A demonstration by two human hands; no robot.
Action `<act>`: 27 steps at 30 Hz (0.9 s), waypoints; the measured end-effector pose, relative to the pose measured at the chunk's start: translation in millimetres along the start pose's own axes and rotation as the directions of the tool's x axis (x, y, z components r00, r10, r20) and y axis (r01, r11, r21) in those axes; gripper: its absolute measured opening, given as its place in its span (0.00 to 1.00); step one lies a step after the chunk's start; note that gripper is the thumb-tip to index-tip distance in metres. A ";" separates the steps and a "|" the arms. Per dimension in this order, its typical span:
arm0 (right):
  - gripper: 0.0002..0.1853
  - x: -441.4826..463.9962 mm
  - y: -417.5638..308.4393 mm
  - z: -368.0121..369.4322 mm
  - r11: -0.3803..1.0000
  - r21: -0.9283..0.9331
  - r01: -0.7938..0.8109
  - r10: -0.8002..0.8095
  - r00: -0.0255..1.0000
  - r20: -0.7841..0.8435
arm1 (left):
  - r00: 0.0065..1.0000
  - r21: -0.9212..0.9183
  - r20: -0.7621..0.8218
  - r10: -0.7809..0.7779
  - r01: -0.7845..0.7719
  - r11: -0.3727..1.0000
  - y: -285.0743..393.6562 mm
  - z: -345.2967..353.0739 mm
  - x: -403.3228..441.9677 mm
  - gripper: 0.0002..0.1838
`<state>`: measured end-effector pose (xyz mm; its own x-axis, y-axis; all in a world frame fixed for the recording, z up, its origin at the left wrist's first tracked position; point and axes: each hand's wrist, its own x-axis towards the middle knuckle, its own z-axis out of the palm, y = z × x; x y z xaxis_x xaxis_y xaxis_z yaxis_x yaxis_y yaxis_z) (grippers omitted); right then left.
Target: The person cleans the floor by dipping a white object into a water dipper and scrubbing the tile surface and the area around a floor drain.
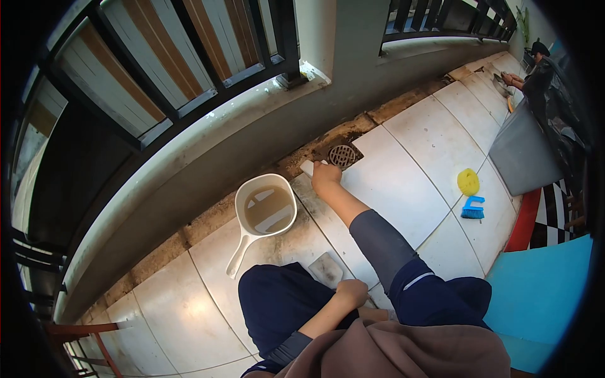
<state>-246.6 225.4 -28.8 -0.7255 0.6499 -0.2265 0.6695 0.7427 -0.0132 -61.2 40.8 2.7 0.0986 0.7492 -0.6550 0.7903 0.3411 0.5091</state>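
My right hand (326, 178) is closed around a small whitish block-like piece (307, 167), pressed low at the dirty floor edge beside a round drain grate (342, 156). Its exact kind is partly hidden by my fingers. Close to my knee, my left hand (351, 292) is curled into a fist. A flat greyish-white piece (326, 269) lies just in front of that fist; whether the fingers grip it cannot be made out. To the left of my right hand stands a white long-handled water dipper (249, 234), holding murky brownish water.
A yellow sponge (468, 181) and a blue scrub brush (472, 208) lie on the white tiles to the right. Beyond them is a grey bin (526, 151) with a black bag. Another person's hand (513, 80) shows at the far right. A low wall (252, 142) with railings runs alongside.
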 end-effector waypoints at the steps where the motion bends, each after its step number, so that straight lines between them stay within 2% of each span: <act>1: 0.15 -3.7 3.7 -4.7 0.999 -0.027 0.030 -0.029 0.999 0.013 | 1.000 0.015 -0.001 -0.008 0.008 1.000 0.2 -0.6 0.3 0.18; 3: 0.16 -12.4 14.9 -8.3 0.992 -0.084 0.096 -0.092 0.995 0.049 | 1.000 0.035 0.000 -0.025 0.025 0.999 2.3 -0.3 -0.4 0.17; 7: 0.17 -13.2 25.8 -14.3 0.998 -0.036 -0.043 0.045 0.998 0.038 | 0.999 0.043 0.027 -0.031 0.030 0.999 6.2 -3.1 -4.3 0.17; 13: 0.18 -30.3 -17.5 -0.4 0.994 -0.034 0.104 -0.102 0.994 0.044 | 1.000 0.039 0.028 -0.003 0.002 0.999 7.3 -1.6 1.3 0.18; 16: 0.17 -19.9 7.4 -13.7 0.992 -0.100 0.075 -0.070 0.997 0.045 | 1.000 0.015 0.003 0.007 -0.007 1.000 2.6 3.6 -1.7 0.19; 19: 0.17 -10.5 18.2 -17.8 0.999 -0.048 -0.011 0.014 0.998 0.057 | 1.000 0.027 0.018 -0.003 0.002 1.000 6.3 -0.2 -1.2 0.19; 22: 0.17 -19.0 -13.1 1.1 0.999 -0.035 0.021 -0.019 0.998 0.055 | 0.998 0.059 0.066 -0.006 0.002 0.998 12.3 -3.9 3.6 0.19; 25: 0.17 -26.5 -23.1 2.9 0.992 -0.022 0.126 -0.125 0.991 0.056 | 0.997 0.074 0.074 -0.006 0.000 0.997 10.1 -5.4 1.3 0.18; 27: 0.17 -17.7 0.4 -4.6 0.996 -0.035 0.081 -0.080 0.996 0.042 | 0.997 0.059 0.075 -0.011 0.006 0.998 11.6 -11.3 -8.3 0.17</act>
<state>-234.3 215.0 -20.3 -0.7691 0.5813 -0.2657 0.6023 0.7983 0.0030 -59.8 45.0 20.3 0.1351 0.7009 -0.7003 0.8254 0.3114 0.4708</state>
